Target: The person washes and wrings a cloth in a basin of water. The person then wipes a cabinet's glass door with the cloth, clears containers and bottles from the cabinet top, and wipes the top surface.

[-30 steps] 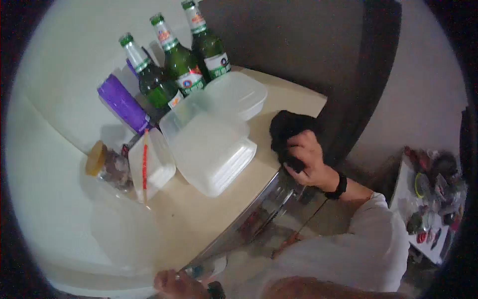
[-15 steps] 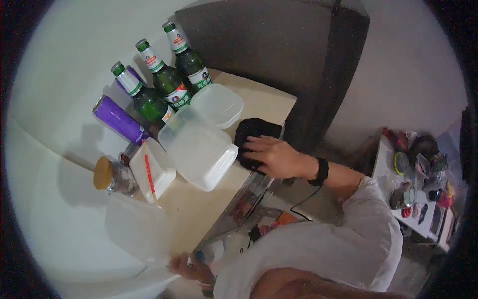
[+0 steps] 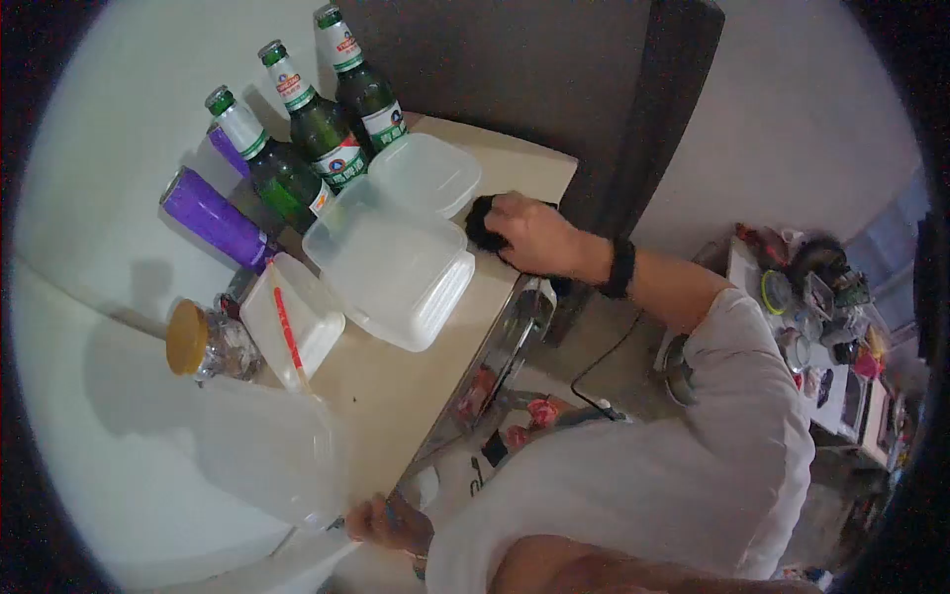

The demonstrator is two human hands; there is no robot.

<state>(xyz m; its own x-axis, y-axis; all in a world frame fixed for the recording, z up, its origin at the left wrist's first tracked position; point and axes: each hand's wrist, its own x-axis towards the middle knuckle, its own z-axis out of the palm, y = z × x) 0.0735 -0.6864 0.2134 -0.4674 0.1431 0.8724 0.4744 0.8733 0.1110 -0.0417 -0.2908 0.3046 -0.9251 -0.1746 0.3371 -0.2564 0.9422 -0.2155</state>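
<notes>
My right hand (image 3: 534, 234) is closed on a bunched black cloth (image 3: 485, 226), pressed on the pale tabletop (image 3: 396, 406) near its right edge. Just left of the cloth are a translucent lidded container (image 3: 391, 267) and a smaller clear container (image 3: 426, 173). My left hand (image 3: 391, 523) is low in the view at the near table corner, its fingers curled. A small blue bit shows at them, but what they hold is unclear.
Three green bottles (image 3: 322, 134) and a purple can (image 3: 213, 213) stand by the wall. Nearer are a jar with a yellow lid (image 3: 188, 339) and a white container (image 3: 287, 317) with a red-marked stick on it. A cluttered white table (image 3: 831, 396) is at right.
My right hand has drawn the black cloth from the table's right edge toward the containers and back along the top, bunching it smaller. The view has shifted. My left hand stays at the near corner.
</notes>
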